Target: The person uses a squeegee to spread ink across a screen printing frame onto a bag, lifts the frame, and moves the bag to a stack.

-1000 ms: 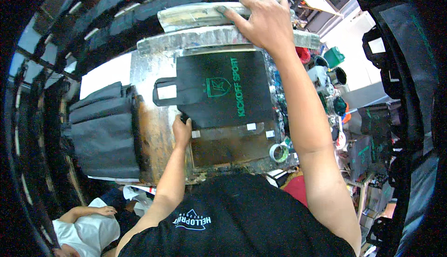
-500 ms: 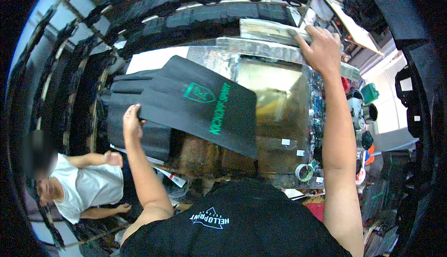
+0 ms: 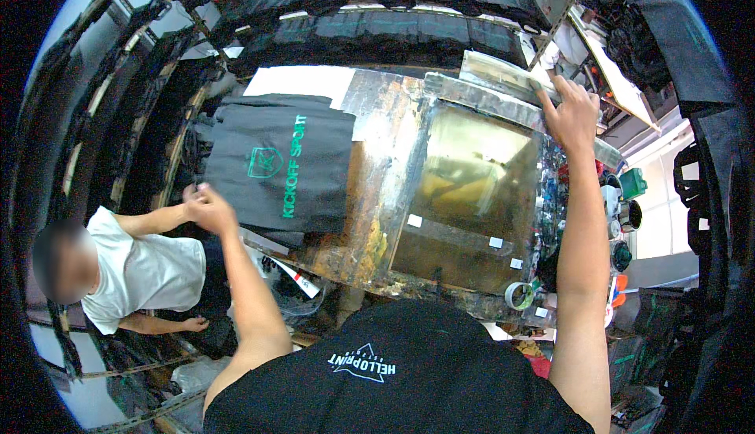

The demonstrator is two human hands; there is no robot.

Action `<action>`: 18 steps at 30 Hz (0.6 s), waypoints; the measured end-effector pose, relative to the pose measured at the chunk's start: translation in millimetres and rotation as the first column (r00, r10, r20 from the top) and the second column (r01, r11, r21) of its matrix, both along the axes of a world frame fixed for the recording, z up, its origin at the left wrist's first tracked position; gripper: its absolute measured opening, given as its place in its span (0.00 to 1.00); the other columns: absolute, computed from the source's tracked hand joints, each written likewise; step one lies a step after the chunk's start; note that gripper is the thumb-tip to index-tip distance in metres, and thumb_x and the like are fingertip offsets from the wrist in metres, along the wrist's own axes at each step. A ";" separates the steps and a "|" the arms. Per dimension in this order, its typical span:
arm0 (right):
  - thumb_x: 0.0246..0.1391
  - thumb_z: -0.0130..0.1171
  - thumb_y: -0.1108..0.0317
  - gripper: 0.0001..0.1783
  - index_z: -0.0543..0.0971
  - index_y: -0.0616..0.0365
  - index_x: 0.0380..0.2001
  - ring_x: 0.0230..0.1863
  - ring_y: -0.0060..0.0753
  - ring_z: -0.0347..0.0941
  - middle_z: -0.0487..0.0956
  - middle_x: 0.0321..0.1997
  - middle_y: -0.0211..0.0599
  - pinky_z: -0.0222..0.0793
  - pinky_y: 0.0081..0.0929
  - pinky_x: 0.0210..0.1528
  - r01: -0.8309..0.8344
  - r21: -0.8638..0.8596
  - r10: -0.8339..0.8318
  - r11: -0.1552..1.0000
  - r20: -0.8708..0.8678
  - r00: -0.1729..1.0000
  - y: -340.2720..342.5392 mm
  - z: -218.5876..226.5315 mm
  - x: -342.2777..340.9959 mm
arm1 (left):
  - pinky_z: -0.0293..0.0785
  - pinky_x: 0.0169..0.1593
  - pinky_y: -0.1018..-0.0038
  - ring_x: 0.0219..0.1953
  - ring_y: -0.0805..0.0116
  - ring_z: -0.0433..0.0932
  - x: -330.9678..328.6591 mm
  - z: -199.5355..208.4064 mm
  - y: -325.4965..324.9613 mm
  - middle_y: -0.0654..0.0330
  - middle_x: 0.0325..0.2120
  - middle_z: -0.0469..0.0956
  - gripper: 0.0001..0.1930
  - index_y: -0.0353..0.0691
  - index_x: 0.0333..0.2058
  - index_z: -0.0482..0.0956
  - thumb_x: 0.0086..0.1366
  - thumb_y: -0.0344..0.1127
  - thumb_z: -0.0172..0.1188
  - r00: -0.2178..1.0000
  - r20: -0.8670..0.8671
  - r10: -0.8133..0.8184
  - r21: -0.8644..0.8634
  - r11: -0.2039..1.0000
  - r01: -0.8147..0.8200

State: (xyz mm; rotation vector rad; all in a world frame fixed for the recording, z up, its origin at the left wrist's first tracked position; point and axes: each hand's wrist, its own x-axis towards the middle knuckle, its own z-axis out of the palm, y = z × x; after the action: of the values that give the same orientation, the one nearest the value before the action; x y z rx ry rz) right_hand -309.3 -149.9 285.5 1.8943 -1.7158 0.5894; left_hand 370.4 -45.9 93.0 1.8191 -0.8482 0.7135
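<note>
Bag (image 3: pixel 314 162) near left hand (image 3: pixel 212 210)

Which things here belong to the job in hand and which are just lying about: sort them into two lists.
Seemingly in the job:
black bag with green print, near the left hand
pale bar, under the right hand
glossy panel

Seemingly just lying about:
tape roll
green container
white-and-red sheet

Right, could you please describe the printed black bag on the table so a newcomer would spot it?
Find the scuffed worktable. On its left end, beside the left hand, lies the black bag. Only this one on the table shows a green shield and lettering.
</note>
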 end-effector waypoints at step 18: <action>0.60 0.58 0.41 0.24 0.80 0.53 0.38 0.47 0.45 0.78 0.83 0.39 0.40 0.63 0.48 0.52 -0.014 -0.021 0.014 1.000 0.019 1.000 -0.1 1.3 7.1 | 0.78 0.54 0.51 0.58 0.44 0.74 -176.3 -76.1 -48.1 0.45 0.58 0.71 0.32 0.36 0.55 0.74 0.61 0.53 0.70 0.995 0.048 -0.090 0.958 0.285 -0.020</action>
State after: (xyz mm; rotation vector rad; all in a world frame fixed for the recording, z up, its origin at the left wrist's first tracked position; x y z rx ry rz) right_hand -302.2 -150.0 286.8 1.8939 -1.7029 0.6297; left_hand 194.1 -93.9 16.9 2.8464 -1.6179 0.1655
